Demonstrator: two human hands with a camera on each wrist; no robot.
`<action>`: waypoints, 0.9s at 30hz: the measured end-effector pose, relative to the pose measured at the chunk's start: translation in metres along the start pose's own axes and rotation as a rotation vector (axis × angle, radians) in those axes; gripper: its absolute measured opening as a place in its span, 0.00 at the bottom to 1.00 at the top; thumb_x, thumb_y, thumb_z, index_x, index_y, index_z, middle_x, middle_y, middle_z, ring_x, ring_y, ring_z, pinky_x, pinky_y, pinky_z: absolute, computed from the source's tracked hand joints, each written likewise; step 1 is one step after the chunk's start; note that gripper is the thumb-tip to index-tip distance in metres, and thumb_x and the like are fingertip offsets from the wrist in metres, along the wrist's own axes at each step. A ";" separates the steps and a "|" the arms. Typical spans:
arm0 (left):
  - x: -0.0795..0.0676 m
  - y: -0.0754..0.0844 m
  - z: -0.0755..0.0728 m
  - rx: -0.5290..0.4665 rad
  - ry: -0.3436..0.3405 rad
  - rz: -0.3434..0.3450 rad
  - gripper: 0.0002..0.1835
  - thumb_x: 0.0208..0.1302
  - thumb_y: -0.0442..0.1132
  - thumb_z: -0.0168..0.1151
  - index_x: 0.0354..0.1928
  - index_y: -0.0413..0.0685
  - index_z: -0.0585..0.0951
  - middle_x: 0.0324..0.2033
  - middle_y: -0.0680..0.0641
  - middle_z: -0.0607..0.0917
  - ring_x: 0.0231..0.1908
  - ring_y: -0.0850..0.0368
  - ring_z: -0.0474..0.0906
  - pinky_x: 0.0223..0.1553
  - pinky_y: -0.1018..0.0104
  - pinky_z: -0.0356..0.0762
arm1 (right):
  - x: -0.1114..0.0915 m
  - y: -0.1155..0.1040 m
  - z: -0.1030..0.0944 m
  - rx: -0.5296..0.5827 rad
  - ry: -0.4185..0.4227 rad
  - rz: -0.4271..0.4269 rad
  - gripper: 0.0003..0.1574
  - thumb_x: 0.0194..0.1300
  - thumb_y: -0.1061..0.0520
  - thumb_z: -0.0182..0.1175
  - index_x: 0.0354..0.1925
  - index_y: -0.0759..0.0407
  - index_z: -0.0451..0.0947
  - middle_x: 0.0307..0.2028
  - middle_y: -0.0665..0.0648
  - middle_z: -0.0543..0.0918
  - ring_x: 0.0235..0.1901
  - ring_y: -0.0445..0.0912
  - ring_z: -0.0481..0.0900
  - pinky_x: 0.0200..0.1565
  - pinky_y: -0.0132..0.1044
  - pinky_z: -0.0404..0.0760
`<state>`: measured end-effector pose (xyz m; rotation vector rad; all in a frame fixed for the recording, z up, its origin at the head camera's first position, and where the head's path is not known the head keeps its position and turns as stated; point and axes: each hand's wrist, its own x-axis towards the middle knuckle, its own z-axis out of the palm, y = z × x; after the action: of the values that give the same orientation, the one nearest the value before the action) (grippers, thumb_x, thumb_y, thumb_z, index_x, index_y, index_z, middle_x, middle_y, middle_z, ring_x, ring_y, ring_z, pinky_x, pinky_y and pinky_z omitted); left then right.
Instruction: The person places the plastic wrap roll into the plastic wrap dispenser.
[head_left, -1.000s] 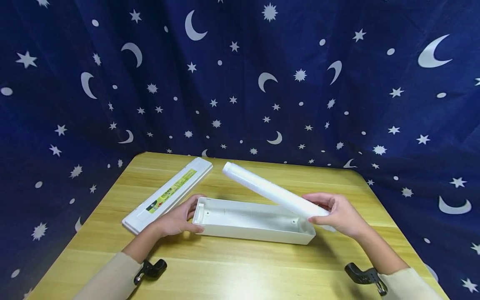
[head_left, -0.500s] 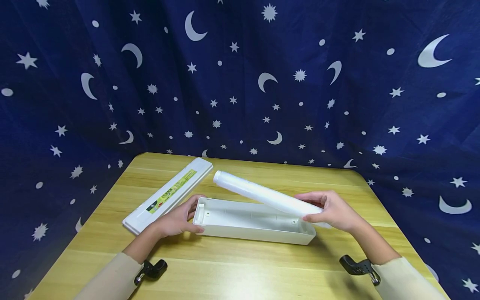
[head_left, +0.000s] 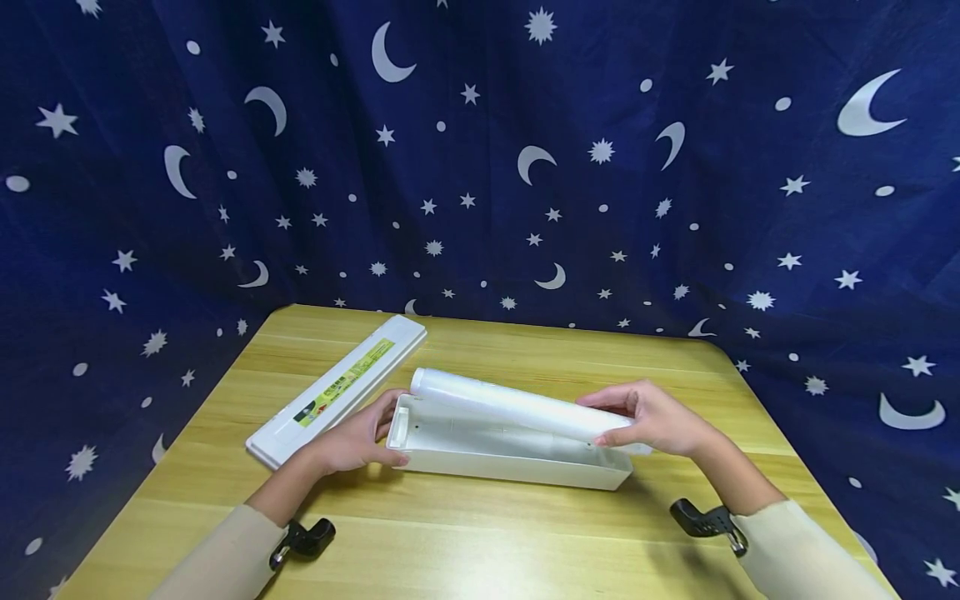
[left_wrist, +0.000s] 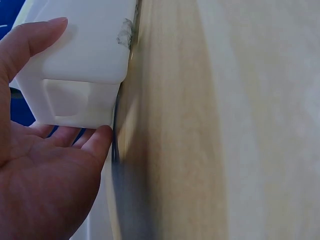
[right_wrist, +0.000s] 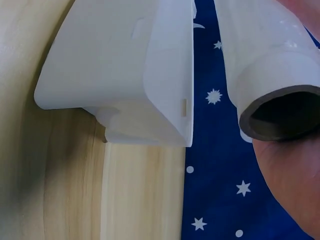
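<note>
A long white open-topped box sits on the table. My left hand grips its left end, thumb on the front side and fingers round the back. In the left wrist view the box's end lies between thumb and fingers. My right hand holds the right end of a roll of plastic wrap, thumb in front and fingers behind. The roll slants over the box, its left end near the back left rim. In the right wrist view the roll's hollow dark core shows, beside the box.
A long white lid with a yellow-green label lies at an angle on the wooden table, left of the box. Behind the table hangs a dark blue curtain with moons and stars. Black wrist mounts sit on both sleeves.
My right hand has moved left and slightly up the view with the roll. The roll's left end has come down and left toward the box. Left hand, box and lid have stayed in place.
</note>
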<state>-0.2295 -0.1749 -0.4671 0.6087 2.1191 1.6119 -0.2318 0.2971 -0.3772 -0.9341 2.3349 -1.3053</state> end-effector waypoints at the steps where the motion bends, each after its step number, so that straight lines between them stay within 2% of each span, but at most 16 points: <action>1: 0.000 0.000 0.000 0.008 0.001 -0.001 0.52 0.53 0.34 0.79 0.75 0.53 0.57 0.73 0.39 0.67 0.75 0.38 0.62 0.65 0.63 0.76 | 0.001 0.001 0.000 0.005 -0.014 -0.005 0.30 0.62 0.64 0.72 0.61 0.71 0.78 0.55 0.63 0.87 0.46 0.40 0.87 0.46 0.34 0.88; 7: 0.001 -0.001 -0.001 0.034 0.011 -0.007 0.54 0.52 0.35 0.80 0.76 0.53 0.55 0.74 0.42 0.68 0.77 0.41 0.60 0.72 0.56 0.68 | 0.005 0.004 0.000 0.000 -0.062 -0.013 0.29 0.63 0.63 0.71 0.61 0.71 0.78 0.55 0.66 0.86 0.46 0.40 0.86 0.46 0.34 0.87; 16: 0.000 0.000 0.000 -0.024 0.003 -0.012 0.53 0.52 0.34 0.80 0.75 0.54 0.56 0.71 0.41 0.70 0.73 0.41 0.65 0.61 0.67 0.77 | 0.011 0.009 0.003 -0.008 -0.101 0.018 0.30 0.61 0.60 0.74 0.60 0.65 0.80 0.55 0.63 0.87 0.47 0.40 0.87 0.47 0.36 0.88; 27: 0.001 0.000 -0.001 -0.006 0.000 -0.019 0.52 0.53 0.36 0.79 0.75 0.56 0.57 0.72 0.42 0.69 0.73 0.42 0.65 0.64 0.64 0.74 | 0.018 0.012 0.007 0.018 -0.136 0.029 0.30 0.61 0.60 0.73 0.60 0.64 0.80 0.53 0.61 0.88 0.46 0.42 0.87 0.45 0.36 0.88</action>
<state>-0.2303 -0.1750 -0.4670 0.5848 2.1127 1.6073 -0.2462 0.2852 -0.3900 -0.9489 2.2214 -1.2100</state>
